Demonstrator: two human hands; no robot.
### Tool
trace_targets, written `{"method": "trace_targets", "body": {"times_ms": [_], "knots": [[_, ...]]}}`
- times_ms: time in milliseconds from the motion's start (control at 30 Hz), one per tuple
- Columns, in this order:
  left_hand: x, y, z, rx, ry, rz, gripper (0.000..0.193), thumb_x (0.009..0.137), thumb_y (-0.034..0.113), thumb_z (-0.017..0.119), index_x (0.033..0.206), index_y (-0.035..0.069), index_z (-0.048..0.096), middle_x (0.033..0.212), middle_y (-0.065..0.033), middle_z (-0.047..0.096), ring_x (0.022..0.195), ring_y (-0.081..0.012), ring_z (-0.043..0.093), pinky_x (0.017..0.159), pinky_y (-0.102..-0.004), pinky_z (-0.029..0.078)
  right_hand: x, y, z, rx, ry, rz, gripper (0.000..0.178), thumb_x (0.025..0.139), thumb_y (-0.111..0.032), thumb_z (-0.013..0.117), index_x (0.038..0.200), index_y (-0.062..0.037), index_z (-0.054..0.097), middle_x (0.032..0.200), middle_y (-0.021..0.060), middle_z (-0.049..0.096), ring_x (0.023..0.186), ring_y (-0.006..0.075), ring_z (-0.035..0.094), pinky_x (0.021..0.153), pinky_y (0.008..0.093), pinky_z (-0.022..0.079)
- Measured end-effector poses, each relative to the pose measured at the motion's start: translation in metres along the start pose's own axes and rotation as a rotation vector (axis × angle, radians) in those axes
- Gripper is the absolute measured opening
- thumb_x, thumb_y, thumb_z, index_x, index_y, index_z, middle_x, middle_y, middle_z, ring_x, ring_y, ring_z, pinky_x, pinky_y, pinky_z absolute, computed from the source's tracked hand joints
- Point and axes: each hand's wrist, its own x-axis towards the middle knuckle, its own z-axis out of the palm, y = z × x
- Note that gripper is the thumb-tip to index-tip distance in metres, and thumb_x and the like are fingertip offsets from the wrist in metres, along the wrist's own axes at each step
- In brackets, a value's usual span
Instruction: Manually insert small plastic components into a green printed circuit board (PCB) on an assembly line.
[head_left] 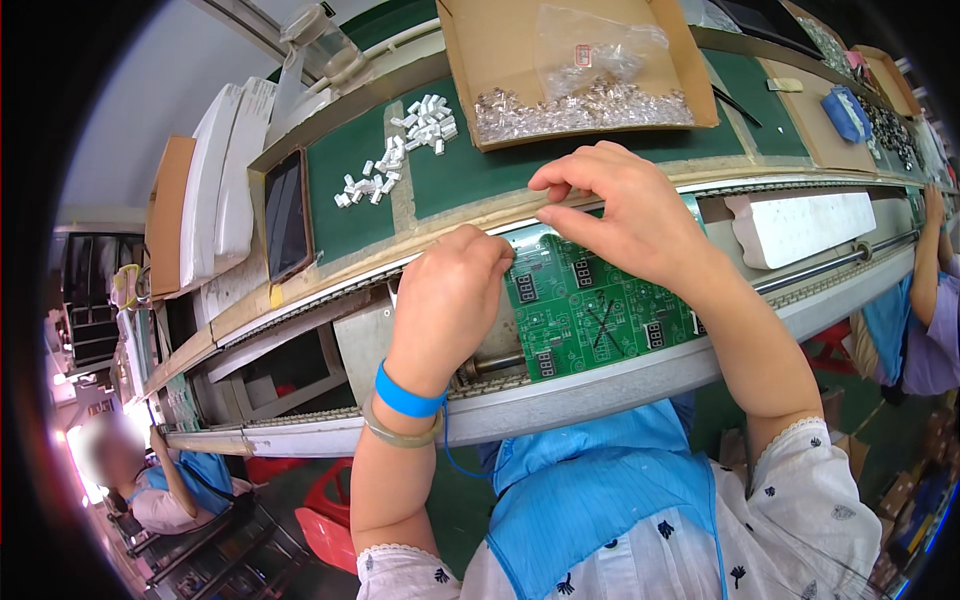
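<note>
A green circuit board (625,290) with several small digit displays lies across the rails of the conveyor in front of me. My left hand (450,295) is closed, its fingertips pinched together at the board's far left corner. Whatever those fingers hold, if anything, is hidden. A blue band (408,393) and a bangle (400,428) circle the left wrist. Over the far edge of the board is my right hand (635,215), its thumb and index finger apart with nothing visible between them. The hand covers part of the board.
Beyond the conveyor, a cardboard box (580,130) holds many small clear parts and a plastic bag. White connectors (425,125) lie piled on the green mat (345,150). A white foam block (805,225) rests right of the board. Other people sit at far left and right.
</note>
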Motion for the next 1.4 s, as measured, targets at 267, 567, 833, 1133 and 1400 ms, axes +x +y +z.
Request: {"method": "trace_targets", "body": {"times_ms": [267,567,833,1133,1400], "knots": [[0.0,0.001,0.003,0.039,0.024,0.053,0.003,0.082,0.005,0.066,0.084,0.005,0.068,0.081,-0.0111,0.062,0.073,-0.033,0.064,0.064,-0.0421,0.052,0.001,0.001,-0.004,0.007,0.027,-0.001,0.022,0.081,-0.019,0.068,0.098,-0.0054,0.068,0.088,0.0096,0.068,0.089,0.0301,0.063,0.08,0.0403,0.05],[0.001,0.005,0.003,0.115,0.008,0.079,0.005,0.082,0.005,0.066,0.087,0.004,0.067,0.084,-0.0117,0.063,0.075,-0.0335,0.064,0.065,-0.0416,0.052,0.002,0.006,-0.01,0.024,0.076,0.013,0.023,0.082,-0.022,0.07,0.098,-0.0051,0.069,0.089,0.0106,0.069,0.089,0.031,0.064,0.08,0.0404,0.05],[0.003,0.007,0.005,0.074,-0.03,0.053,0.006,0.082,0.005,0.068,0.088,0.003,0.069,0.085,-0.0129,0.065,0.075,-0.0344,0.064,0.065,-0.0407,0.051,0.019,0.014,-0.024,-0.109,0.155,-0.009,0.018,0.084,-0.022,0.067,0.091,-0.0062,0.07,0.084,0.0106,0.07,0.084,0.0319,0.065,0.074,0.0421,0.051],[0.038,0.013,-0.019,-0.057,0.175,-0.013,0.008,0.085,0.007,0.068,0.092,0.003,0.07,0.082,-0.014,0.065,0.073,-0.0321,0.064,0.064,-0.0376,0.05,0.074,0.052,-0.039,-0.514,-0.138,0.099,0.012,0.08,-0.016,0.068,0.088,-0.0065,0.071,0.082,0.014,0.069,0.08,0.0326,0.066,0.071,0.0445,0.051],[0.131,-0.003,0.005,0.299,0.25,0.204,0.015,0.083,0.017,0.07,0.093,0.006,0.073,0.086,-0.0125,0.07,0.082,-0.0309,0.066,0.075,-0.0405,0.052,0.077,0.054,-0.037,-0.6,-0.103,0.058,0.011,0.078,-0.012,0.068,0.087,-0.0062,0.07,0.081,0.0147,0.069,0.079,0.034,0.066,0.07,0.0443,0.051]]}}
